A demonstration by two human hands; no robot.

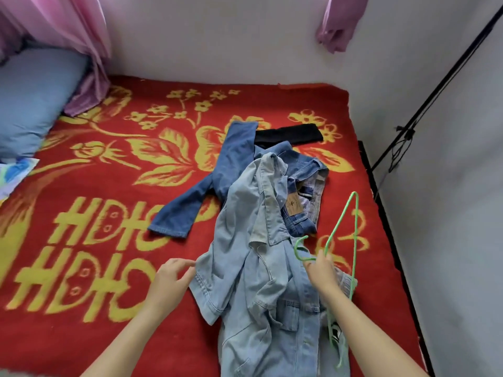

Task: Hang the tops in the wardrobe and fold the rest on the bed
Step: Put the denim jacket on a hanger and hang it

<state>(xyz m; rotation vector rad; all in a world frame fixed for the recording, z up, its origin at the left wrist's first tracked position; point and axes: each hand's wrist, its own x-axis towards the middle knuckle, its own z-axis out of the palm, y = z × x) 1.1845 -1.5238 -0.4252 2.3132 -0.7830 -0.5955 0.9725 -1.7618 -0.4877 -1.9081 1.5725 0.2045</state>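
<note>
A pale denim shirt (258,281) lies crumpled lengthwise on the bed, over a pair of darker blue jeans (231,164). A black garment (291,134) shows beyond the jeans. My right hand (324,273) grips a green hanger (353,227) near its hook, above the shirt's right side. A second green hanger part (334,341) trails by my right forearm. My left hand (168,281) hovers with relaxed fingers at the shirt's left edge, fingertips about touching the fabric.
The bed carries a red blanket with yellow flowers (109,186). A blue pillow (35,99) and pink curtain (89,50) sit at the far left. White walls close the back and right, with a black rod (435,85) along the right wall.
</note>
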